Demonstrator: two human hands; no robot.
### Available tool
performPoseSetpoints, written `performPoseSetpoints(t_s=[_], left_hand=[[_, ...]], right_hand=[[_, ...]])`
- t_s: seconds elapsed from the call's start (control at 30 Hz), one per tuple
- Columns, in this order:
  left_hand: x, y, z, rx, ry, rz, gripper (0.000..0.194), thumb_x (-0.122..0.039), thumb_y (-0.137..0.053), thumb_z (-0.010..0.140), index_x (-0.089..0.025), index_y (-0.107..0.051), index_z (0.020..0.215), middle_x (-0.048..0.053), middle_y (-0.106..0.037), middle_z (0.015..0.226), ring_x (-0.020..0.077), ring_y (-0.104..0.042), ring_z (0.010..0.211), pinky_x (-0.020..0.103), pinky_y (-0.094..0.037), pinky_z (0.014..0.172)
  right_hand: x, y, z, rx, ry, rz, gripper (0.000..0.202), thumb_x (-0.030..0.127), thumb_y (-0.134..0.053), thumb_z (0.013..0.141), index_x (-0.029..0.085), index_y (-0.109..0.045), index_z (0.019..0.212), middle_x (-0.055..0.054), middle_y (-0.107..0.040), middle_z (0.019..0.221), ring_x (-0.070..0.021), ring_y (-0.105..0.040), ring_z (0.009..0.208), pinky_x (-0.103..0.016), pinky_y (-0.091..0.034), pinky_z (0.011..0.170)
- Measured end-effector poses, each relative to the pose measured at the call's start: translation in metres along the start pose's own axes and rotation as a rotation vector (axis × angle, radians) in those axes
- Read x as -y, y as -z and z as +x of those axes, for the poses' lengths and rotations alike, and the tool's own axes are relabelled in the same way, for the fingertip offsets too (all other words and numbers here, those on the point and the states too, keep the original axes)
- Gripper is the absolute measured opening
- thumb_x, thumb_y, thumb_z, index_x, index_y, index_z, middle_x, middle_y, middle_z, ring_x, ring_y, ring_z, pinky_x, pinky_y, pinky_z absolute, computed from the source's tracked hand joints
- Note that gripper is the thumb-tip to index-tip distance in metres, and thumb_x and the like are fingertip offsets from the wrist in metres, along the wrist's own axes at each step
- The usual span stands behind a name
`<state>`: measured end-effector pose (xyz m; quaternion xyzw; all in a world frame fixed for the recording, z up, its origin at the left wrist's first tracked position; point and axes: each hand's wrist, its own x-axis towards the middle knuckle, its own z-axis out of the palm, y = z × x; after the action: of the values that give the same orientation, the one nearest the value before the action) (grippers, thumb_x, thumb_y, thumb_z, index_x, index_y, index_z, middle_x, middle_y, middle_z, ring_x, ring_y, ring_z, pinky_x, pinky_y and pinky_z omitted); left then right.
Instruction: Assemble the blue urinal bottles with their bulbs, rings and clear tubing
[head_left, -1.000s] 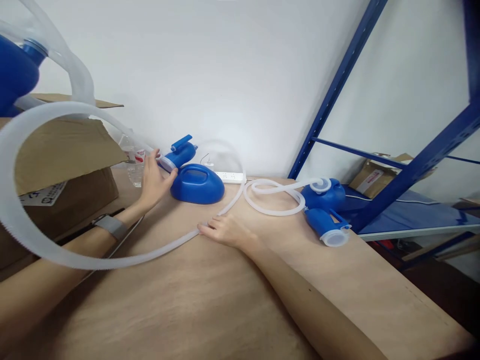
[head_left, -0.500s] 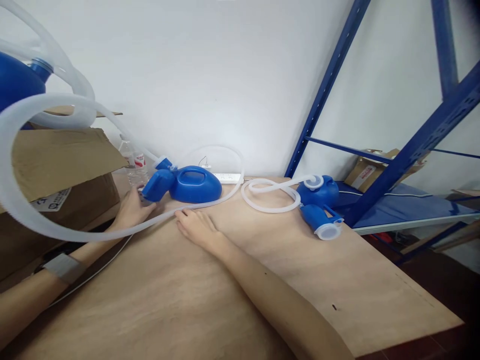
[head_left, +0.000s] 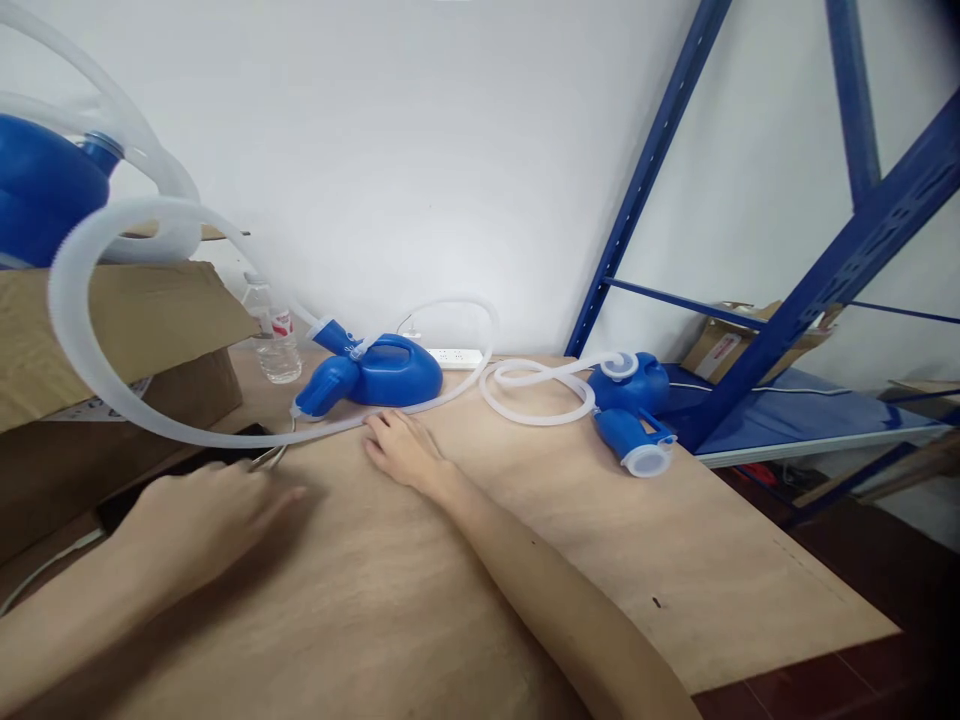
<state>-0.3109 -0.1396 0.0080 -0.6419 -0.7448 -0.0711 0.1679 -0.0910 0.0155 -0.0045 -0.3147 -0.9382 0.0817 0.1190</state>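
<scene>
My left hand (head_left: pixel 214 510), a little blurred, hovers over the table's left part with curled fingers and its thumb pointing right. A thin white cable (head_left: pixel 277 455) meets its fingers and reappears left of the wrist; the grip itself is hidden. My right hand (head_left: pixel 405 450) rests palm down, fingers apart, with fingertips against a translucent hose (head_left: pixel 337 427). Behind it lies a blue plastic urinal bottle (head_left: pixel 397 370) with a handle. The blue angled spout piece (head_left: pixel 322 385) sits at its left. The hose loops up left, toward the blue neck piece (head_left: pixel 330 335).
A second blue urinal bottle (head_left: pixel 630 385) with a coiled hose (head_left: pixel 540 420) lies on the right. A water bottle (head_left: pixel 277 345), power strip (head_left: pixel 457 357) and cardboard box (head_left: pixel 112 320) stand at the back and left. A blue metal shelf (head_left: pixel 810 410) borders the table (head_left: pixel 570 600).
My left hand has left the spout piece and drawn back toward me. The white cable has shifted left, and the spout tilts lower. My right hand stays by the hose, its fingers more spread.
</scene>
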Motion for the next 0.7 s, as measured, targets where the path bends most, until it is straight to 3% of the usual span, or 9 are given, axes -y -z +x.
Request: performPoseSetpoints(t_s=[0.07, 0.13, 0.2, 0.27, 0.4, 0.47, 0.5, 0.6, 0.7], left_hand=[[-0.027, 0.018, -0.001, 0.177, -0.072, -0.104, 0.066, -0.077, -0.03, 0.092, -0.032, -0.078, 0.099, 0.011, -0.074, 0.097, 0.0375, -0.071, 0.077, 0.051, -0.053, 0.061], [-0.049, 0.026, 0.01, 0.143, -0.152, -0.124, 0.066, -0.072, -0.031, 0.096, -0.03, -0.071, 0.128, 0.013, -0.072, 0.122, 0.0368, -0.073, 0.09, 0.048, -0.055, 0.063], [-0.06, 0.023, 0.027, 0.089, -0.217, -0.109, 0.068, -0.066, -0.033, 0.098, -0.027, -0.058, 0.148, 0.014, -0.06, 0.145, 0.0386, -0.068, 0.115, 0.046, -0.058, 0.069], [-0.061, 0.013, 0.041, 0.08, -0.242, -0.083, 0.066, -0.062, -0.035, 0.101, -0.026, -0.052, 0.153, 0.014, -0.05, 0.157, 0.0389, -0.061, 0.128, 0.046, -0.06, 0.073], [-0.046, -0.017, 0.053, -0.025, -0.281, 0.005, 0.053, -0.045, -0.046, 0.102, -0.022, -0.059, 0.147, 0.017, -0.048, 0.157, 0.0398, -0.055, 0.135, 0.051, -0.06, 0.086], [-0.037, -0.029, 0.054, -0.11, -0.324, 0.052, 0.045, -0.029, -0.043, 0.102, -0.021, -0.064, 0.142, 0.017, -0.051, 0.154, 0.0388, -0.054, 0.136, 0.05, -0.059, 0.089], [-0.033, -0.034, 0.055, -0.145, -0.345, 0.073, 0.046, -0.022, -0.04, 0.102, -0.021, -0.065, 0.14, 0.018, -0.053, 0.152, 0.038, -0.055, 0.134, 0.049, -0.059, 0.089], [-0.025, -0.043, 0.057, -0.23, -0.411, 0.13, 0.051, -0.01, -0.031, 0.1, -0.018, -0.07, 0.131, 0.019, -0.061, 0.142, 0.0359, -0.059, 0.13, 0.048, -0.057, 0.091], [-0.022, -0.042, 0.057, -0.295, -0.44, 0.16, 0.05, -0.006, -0.031, 0.097, -0.015, -0.072, 0.124, 0.02, -0.064, 0.136, 0.0361, -0.061, 0.127, 0.049, -0.054, 0.093]], right_hand=[[0.001, 0.005, -0.007, 0.028, 0.033, 0.007, 0.041, 0.038, -0.038, 0.104, 0.018, -0.057, 0.134, -0.009, -0.054, 0.134, -0.0164, -0.051, 0.126, -0.036, -0.046, 0.113], [-0.004, 0.018, -0.024, 0.062, 0.09, -0.001, 0.04, 0.04, -0.043, 0.103, 0.02, -0.059, 0.134, -0.009, -0.055, 0.134, -0.0152, -0.052, 0.124, -0.034, -0.046, 0.113], [-0.02, 0.039, -0.055, 0.065, 0.122, -0.075, 0.041, 0.041, -0.041, 0.103, 0.019, -0.062, 0.131, -0.011, -0.056, 0.133, -0.0168, -0.052, 0.127, -0.038, -0.043, 0.117], [-0.049, 0.067, -0.098, 0.052, -0.007, -0.176, 0.044, 0.044, -0.04, 0.104, 0.018, -0.065, 0.129, -0.012, -0.059, 0.129, -0.0193, -0.052, 0.126, -0.044, -0.039, 0.12], [-0.128, 0.127, -0.19, -0.102, -0.573, -0.566, 0.055, 0.05, -0.046, 0.099, 0.016, -0.063, 0.139, -0.019, -0.047, 0.146, -0.0338, -0.04, 0.139, -0.057, -0.031, 0.12], [-0.162, 0.146, -0.221, -0.105, -0.785, -0.711, 0.065, 0.061, -0.05, 0.095, 0.027, -0.056, 0.15, -0.018, -0.032, 0.158, -0.0419, -0.029, 0.147, -0.068, -0.023, 0.119], [-0.175, 0.152, -0.229, -0.032, -0.879, -0.664, 0.071, 0.065, -0.052, 0.093, 0.035, -0.047, 0.156, -0.016, -0.026, 0.162, -0.0441, -0.027, 0.149, -0.069, -0.026, 0.116], [-0.191, 0.157, -0.232, 0.195, -0.969, -0.397, 0.084, 0.075, -0.04, 0.094, 0.036, -0.025, 0.167, -0.019, -0.028, 0.16, -0.041, -0.04, 0.144, -0.058, -0.043, 0.112], [-0.175, 0.153, -0.219, 0.218, -0.941, -0.389, 0.083, 0.069, -0.044, 0.095, 0.032, -0.027, 0.167, -0.02, -0.039, 0.154, -0.0388, -0.044, 0.143, -0.051, -0.045, 0.112]])
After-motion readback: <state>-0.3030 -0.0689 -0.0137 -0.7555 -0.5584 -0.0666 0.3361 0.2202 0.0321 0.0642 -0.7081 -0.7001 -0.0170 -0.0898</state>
